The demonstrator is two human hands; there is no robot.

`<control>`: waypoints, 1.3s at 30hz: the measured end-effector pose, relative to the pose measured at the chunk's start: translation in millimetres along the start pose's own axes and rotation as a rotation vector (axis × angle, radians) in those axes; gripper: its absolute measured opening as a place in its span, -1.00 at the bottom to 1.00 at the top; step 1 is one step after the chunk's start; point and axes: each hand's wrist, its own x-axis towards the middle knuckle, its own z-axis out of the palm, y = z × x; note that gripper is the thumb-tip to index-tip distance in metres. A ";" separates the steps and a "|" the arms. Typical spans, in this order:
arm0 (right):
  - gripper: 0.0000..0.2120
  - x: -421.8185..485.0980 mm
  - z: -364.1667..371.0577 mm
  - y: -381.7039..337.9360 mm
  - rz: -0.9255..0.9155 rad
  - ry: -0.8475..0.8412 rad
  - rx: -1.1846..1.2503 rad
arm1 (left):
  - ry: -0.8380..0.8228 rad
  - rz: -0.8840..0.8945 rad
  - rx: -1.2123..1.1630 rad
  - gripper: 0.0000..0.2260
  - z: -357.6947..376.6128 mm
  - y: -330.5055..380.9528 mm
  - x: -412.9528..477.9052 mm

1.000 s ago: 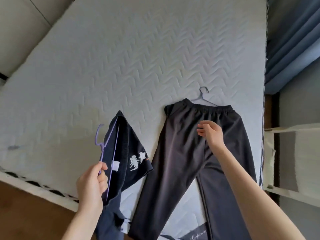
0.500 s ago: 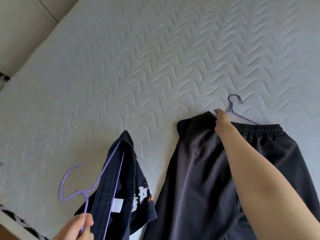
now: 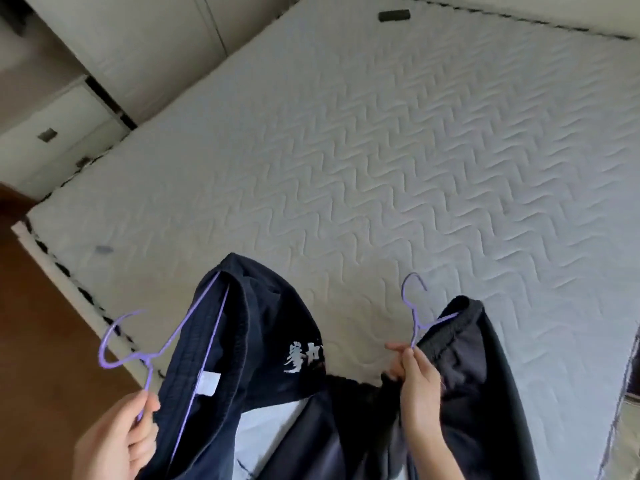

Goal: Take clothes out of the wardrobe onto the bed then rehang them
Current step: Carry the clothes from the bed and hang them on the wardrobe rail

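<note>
My left hand (image 3: 116, 434) grips the neck of a purple hanger (image 3: 128, 344) that carries a dark navy garment (image 3: 239, 344) with white lettering. My right hand (image 3: 417, 379) pinches the neck of a second purple hanger (image 3: 415, 306), and black trousers (image 3: 474, 382) hang from it by the elastic waistband. Both garments are lifted over the near edge of the white quilted mattress (image 3: 381, 161), and their lower parts run out of the frame at the bottom.
White wardrobe doors (image 3: 145, 39) and a white drawer unit (image 3: 52, 140) stand beyond the bed's left side. Brown floor (image 3: 38, 341) lies at the lower left. A small dark object (image 3: 394, 15) sits at the mattress's far edge.
My right hand took hold of the hanger on the black trousers and lifted them off the mattress. The view swung left toward the wardrobe. My left hand kept holding its hanger.
</note>
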 end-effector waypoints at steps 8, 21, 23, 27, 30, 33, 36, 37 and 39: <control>-0.72 -219.4 47.6 -19.1 0.130 -0.623 -0.127 | 0.218 0.317 -0.047 -0.81 -148.3 24.4 -130.5; -0.73 -471.0 183.6 18.2 -0.329 -1.089 -0.541 | 0.493 0.342 -0.397 -0.76 -447.9 -76.4 -229.5; -0.72 -500.1 209.8 34.2 -0.372 -1.122 -0.560 | 0.517 0.354 -0.374 -0.77 -483.5 -93.3 -238.9; -0.71 -545.9 260.9 58.1 -0.396 -1.152 -0.580 | 0.550 0.345 -0.472 -0.82 -534.3 -115.3 -243.0; -0.72 -569.9 302.1 73.4 -0.377 -1.166 -0.591 | 0.585 0.314 -0.525 -0.79 -570.2 -121.2 -230.0; -0.72 -582.9 344.8 87.5 -0.369 -1.194 -0.601 | 0.624 0.293 -0.538 -0.79 -601.4 -127.4 -213.6; -0.71 -589.4 414.2 109.9 -0.339 -1.248 -0.603 | 0.689 0.230 -0.559 -0.80 -639.5 -131.7 -180.3; -0.68 -591.7 439.6 117.6 -0.333 -1.266 -0.604 | 0.715 0.205 -0.559 -0.79 -653.3 -131.1 -167.4; -0.58 -597.5 491.7 131.7 -0.328 -1.298 -0.601 | 0.764 0.167 -0.554 -0.78 -681.5 -125.7 -140.3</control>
